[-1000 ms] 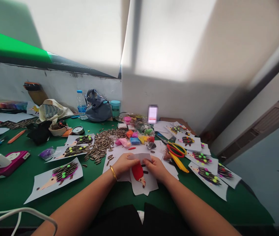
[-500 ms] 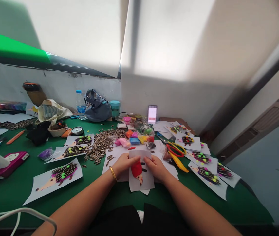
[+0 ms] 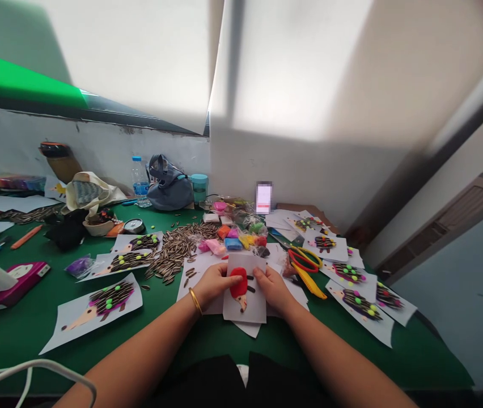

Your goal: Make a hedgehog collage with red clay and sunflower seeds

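Between my hands is a white paper card bearing a red clay hedgehog with a pinkish pointed face and dark feet. My left hand grips the card's left edge, its thumb lying on the red body. At the right edge, my right hand pinches the card with the thumb on top. White sheets lie beneath, with a few sunflower seeds on them. A heap of sunflower seeds sits beyond my left hand, and bagged coloured clay lies just past the card.
Scissors with red and yellow handles and a yellow-handled tool lie at right. Finished hedgehog cards flank both sides, one at left, one at right. A bag, water bottle and phone stand behind. White cable curves front left.
The card has shifted slightly up and away from me, and more of the red body shows. Both hands still hold it, the left thumb now resting on the clay.
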The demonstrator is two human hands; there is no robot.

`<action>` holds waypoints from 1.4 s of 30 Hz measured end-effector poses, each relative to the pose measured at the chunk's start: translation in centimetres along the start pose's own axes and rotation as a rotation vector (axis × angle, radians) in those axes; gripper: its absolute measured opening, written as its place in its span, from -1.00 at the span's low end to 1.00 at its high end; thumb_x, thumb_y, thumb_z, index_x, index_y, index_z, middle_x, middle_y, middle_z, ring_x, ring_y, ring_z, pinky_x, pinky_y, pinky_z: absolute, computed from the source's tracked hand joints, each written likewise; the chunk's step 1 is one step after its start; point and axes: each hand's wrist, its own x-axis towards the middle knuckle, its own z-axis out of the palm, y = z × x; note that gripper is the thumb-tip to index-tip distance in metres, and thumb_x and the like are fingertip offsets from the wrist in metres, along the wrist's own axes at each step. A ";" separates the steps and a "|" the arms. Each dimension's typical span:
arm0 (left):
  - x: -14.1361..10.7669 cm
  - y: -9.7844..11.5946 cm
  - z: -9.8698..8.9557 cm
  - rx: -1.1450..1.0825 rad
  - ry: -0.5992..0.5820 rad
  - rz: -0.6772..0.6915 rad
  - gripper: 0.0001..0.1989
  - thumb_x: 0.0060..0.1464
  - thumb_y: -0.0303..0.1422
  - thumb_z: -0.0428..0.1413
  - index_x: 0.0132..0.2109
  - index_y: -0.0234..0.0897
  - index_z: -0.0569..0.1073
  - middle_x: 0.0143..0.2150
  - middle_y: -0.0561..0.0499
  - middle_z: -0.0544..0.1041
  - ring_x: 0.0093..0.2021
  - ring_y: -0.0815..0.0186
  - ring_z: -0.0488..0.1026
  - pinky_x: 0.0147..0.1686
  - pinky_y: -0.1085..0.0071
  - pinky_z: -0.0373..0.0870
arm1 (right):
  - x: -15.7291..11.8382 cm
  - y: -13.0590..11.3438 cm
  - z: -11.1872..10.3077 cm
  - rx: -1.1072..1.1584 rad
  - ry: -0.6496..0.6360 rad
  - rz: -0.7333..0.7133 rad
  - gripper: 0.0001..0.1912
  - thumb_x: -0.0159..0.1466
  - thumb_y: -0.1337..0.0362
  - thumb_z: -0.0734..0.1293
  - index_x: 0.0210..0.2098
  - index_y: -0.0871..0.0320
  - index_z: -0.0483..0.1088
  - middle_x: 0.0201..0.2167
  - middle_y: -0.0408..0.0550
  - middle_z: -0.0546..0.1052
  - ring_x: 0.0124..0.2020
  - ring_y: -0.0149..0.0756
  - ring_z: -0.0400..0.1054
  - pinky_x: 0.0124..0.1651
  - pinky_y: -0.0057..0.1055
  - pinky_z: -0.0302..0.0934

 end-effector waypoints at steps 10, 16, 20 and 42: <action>0.6 -1.0 -0.4 -0.006 0.015 0.016 -0.50 -0.16 -0.03 0.30 -0.22 -0.40 0.56 -0.28 -0.13 0.61 -0.32 0.21 0.50 -0.31 0.37 0.38 | -0.1 0.0 0.1 -0.026 -0.032 -0.011 -0.55 0.18 -0.14 0.29 -0.24 0.14 0.38 -0.44 -0.10 0.52 -0.49 -0.26 0.38 -0.46 -0.39 0.26; 0.5 -0.9 -0.2 -0.018 0.045 0.025 -0.47 -0.16 0.05 0.27 -0.29 -0.38 0.56 -0.32 -0.12 0.61 -0.34 0.19 0.51 -0.33 0.36 0.37 | -0.2 -0.1 0.2 -0.026 -0.039 -0.012 -0.53 0.19 -0.14 0.28 -0.22 0.16 0.37 -0.42 -0.08 0.53 -0.47 -0.25 0.41 -0.46 -0.39 0.28; 0.3 -0.8 0.1 -0.027 0.031 0.010 -0.51 -0.23 -0.02 0.33 -0.30 -0.38 0.54 -0.39 -0.08 0.59 -0.41 0.24 0.48 -0.39 0.39 0.36 | -0.4 -0.2 0.2 -0.053 -0.057 -0.030 -0.54 0.19 -0.13 0.29 -0.25 0.18 0.38 -0.45 -0.10 0.51 -0.49 -0.28 0.39 -0.48 -0.42 0.25; 0.2 0.0 -0.2 0.054 -0.118 0.025 -0.63 -0.08 -0.08 0.26 -0.37 -0.35 0.52 -0.47 -0.03 0.57 -0.43 0.26 0.46 -0.41 0.42 0.33 | -0.1 -0.5 0.0 0.157 0.016 0.045 -0.46 0.12 -0.11 0.39 -0.11 0.18 0.40 -0.45 -0.06 0.56 -0.51 -0.24 0.44 -0.47 -0.38 0.31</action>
